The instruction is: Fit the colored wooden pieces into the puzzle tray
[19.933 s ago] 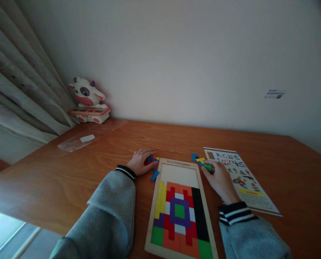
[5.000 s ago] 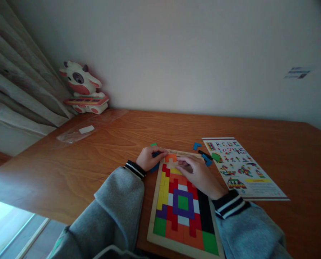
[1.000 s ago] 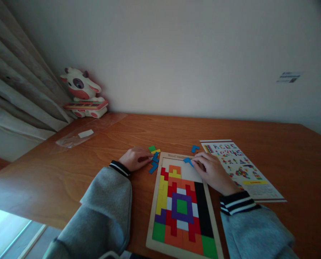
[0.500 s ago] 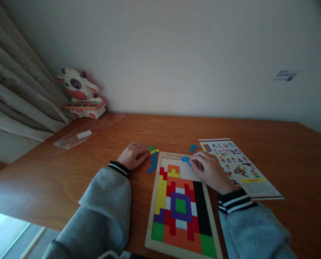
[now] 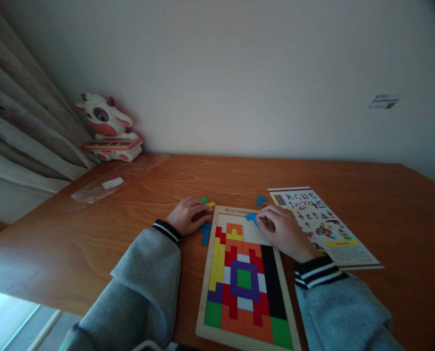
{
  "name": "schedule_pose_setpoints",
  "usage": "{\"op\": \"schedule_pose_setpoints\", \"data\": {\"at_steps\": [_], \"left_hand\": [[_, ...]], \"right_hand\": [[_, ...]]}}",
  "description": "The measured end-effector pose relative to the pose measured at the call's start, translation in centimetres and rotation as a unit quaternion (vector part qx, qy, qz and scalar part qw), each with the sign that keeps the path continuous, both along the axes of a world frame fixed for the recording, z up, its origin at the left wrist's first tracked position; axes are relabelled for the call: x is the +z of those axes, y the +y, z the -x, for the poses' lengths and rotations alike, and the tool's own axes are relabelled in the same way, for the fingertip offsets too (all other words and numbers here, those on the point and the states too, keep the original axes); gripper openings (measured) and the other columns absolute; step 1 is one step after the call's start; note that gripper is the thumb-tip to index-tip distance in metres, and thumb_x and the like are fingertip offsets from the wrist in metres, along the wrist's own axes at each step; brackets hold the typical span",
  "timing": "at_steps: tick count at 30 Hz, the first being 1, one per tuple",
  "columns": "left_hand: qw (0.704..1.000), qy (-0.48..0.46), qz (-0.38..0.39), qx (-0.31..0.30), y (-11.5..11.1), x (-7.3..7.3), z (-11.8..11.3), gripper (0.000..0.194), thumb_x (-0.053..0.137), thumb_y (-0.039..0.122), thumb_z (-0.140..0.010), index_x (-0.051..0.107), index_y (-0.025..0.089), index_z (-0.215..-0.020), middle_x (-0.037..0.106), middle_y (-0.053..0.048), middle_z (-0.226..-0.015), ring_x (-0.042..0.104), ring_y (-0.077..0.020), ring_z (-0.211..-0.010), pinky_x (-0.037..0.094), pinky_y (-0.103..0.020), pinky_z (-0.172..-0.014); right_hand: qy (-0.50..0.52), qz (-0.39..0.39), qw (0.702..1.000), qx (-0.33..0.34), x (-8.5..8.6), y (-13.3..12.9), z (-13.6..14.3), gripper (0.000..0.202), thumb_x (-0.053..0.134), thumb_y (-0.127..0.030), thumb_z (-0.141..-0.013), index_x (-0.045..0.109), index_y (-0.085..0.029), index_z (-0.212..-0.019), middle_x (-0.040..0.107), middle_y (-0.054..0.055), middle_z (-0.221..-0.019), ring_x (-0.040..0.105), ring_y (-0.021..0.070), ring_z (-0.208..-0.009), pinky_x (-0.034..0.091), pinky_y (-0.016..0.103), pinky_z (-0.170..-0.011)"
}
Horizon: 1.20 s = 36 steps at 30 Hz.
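On the table lies a wooden puzzle board (image 5: 202,312) filled for the most part with coloured block pieces, its top part bare. Over that bare part, my right hand (image 5: 285,231) pinches a blue puzzle piece (image 5: 251,217) between thumb and fingertips. My left hand (image 5: 188,215) is at the board's upper left edge, its thumb and fingers closed about a blue puzzle piece (image 5: 206,214) that they mostly cover. Just below the thumb is another blue puzzle piece (image 5: 205,235). Green (image 5: 204,200) and yellow (image 5: 211,205) pieces peek out beyond my left fingers.
A printed pattern sheet (image 5: 334,234) lies right of the board, partly under my right forearm. Near its upper left corner is one more blue piece (image 5: 261,200). A clear plastic bag (image 5: 96,191) and a cow-shaped toy keyboard (image 5: 111,129) are at the back left, by a curtain (image 5: 27,117).
My left hand has moved right onto the blue pieces and closed around one. The lower blue piece has turned. My right hand stays nearly still with its piece.
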<state>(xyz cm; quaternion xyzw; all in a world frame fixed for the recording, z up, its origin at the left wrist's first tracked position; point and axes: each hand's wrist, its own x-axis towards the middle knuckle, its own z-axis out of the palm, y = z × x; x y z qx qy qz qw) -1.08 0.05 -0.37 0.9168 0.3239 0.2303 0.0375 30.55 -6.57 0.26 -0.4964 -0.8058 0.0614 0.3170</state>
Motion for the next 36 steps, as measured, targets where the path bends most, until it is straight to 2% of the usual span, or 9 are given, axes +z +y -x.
{"op": "schedule_pose_setpoints", "data": {"at_steps": [5,7,11,13,17,21,25,31,36], "left_hand": [[0.999,0.019,0.008,-0.032,-0.4,0.3,-0.2,0.045,0.056,0.023,-0.085,0.058,0.022,-0.13,0.065,-0.009,-0.125,0.057,-0.0271,-0.113,0.044,-0.046,-0.099],[1.0,0.016,0.007,-0.026,-0.3,0.2,-0.2,0.043,0.054,0.023,-0.089,0.056,0.02,-0.132,0.064,-0.01,-0.127,0.058,-0.0264,-0.115,0.045,-0.045,-0.1],[0.999,0.004,-0.014,0.031,0.3,-0.4,-0.3,0.03,0.053,0.032,-0.094,0.064,0.02,-0.119,0.07,-0.01,-0.111,0.065,-0.0235,-0.102,0.051,-0.039,-0.089],[0.999,-0.003,-0.024,0.049,0.5,-0.7,-0.2,0.029,0.056,0.036,-0.093,0.066,0.019,-0.115,0.072,-0.009,-0.104,0.067,-0.0225,-0.095,0.053,-0.037,-0.085],[0.998,-0.013,-0.031,0.059,0.8,-0.9,-0.2,0.033,0.061,0.039,-0.09,0.066,0.018,-0.116,0.072,-0.009,-0.107,0.066,-0.0245,-0.099,0.052,-0.039,-0.089],[0.996,-0.031,-0.005,0.081,0.7,-0.8,-0.4,0.026,0.061,0.037,-0.09,0.069,0.02,-0.108,0.074,-0.006,-0.1,0.069,-0.0209,-0.091,0.055,-0.034,-0.084],[0.996,-0.038,-0.004,0.078,0.4,-0.7,-0.7,0.027,0.061,0.034,-0.09,0.067,0.02,-0.113,0.073,-0.005,-0.108,0.07,-0.0198,-0.097,0.056,-0.031,-0.087],[0.995,-0.028,-0.046,0.088,0.3,-0.8,-0.7,0.023,0.057,0.024,-0.089,0.069,0.019,-0.109,0.076,-0.006,-0.092,0.071,-0.0179,-0.077,0.058,-0.028,-0.072],[0.996,-0.065,-0.029,0.059,0.0,-0.9,-1.3,0.026,0.055,0.02,-0.089,0.068,0.02,-0.111,0.075,-0.005,-0.094,0.071,-0.0154,-0.078,0.058,-0.026,-0.074]], "right_hand": [[-0.001,0.006,1.0,-0.012,0.1,0.0,0.0,0.009,0.056,-0.017,-0.087,0.062,-0.021,-0.081,0.065,0.004,-0.086,0.061,0.0198,-0.083,0.045,0.034,-0.077],[-0.003,0.011,1.0,-0.016,0.0,0.0,0.0,0.01,0.056,-0.017,-0.088,0.062,-0.021,-0.081,0.065,0.004,-0.086,0.061,0.0201,-0.083,0.045,0.034,-0.077],[-0.005,0.019,1.0,-0.021,-0.2,0.1,0.0,0.009,0.056,-0.018,-0.088,0.062,-0.021,-0.082,0.064,0.004,-0.087,0.06,0.0203,-0.085,0.044,0.035,-0.078],[-0.004,0.019,1.0,-0.021,-0.3,0.1,-0.1,0.009,0.056,-0.019,-0.088,0.062,-0.021,-0.082,0.064,0.004,-0.087,0.06,0.0201,-0.085,0.044,0.035,-0.078],[0.001,0.026,0.999,-0.018,-0.4,0.0,-0.1,0.009,0.056,-0.019,-0.089,0.062,-0.021,-0.083,0.064,0.004,-0.087,0.06,0.0196,-0.084,0.044,0.034,-0.077],[0.001,0.035,0.999,-0.022,-0.4,0.1,-0.1,0.01,0.055,-0.02,-0.089,0.061,-0.021,-0.081,0.063,0.004,-0.086,0.059,0.0197,-0.082,0.044,0.034,-0.076],[0.007,0.038,0.999,-0.019,-0.3,0.1,0.0,0.01,0.056,-0.02,-0.089,0.062,-0.021,-0.081,0.063,0.004,-0.085,0.059,0.0197,-0.082,0.044,0.034,-0.076],[0.008,0.048,0.999,-0.023,-0.4,0.0,0.1,0.01,0.055,-0.021,-0.089,0.062,-0.021,-0.082,0.064,0.004,-0.086,0.059,0.0196,-0.082,0.045,0.034,-0.076],[0.002,0.049,0.998,-0.026,-0.4,0.1,0.1,0.012,0.054,-0.022,-0.09,0.063,-0.021,-0.083,0.064,0.005,-0.087,0.06,0.0199,-0.082,0.046,0.034,-0.076]]}}
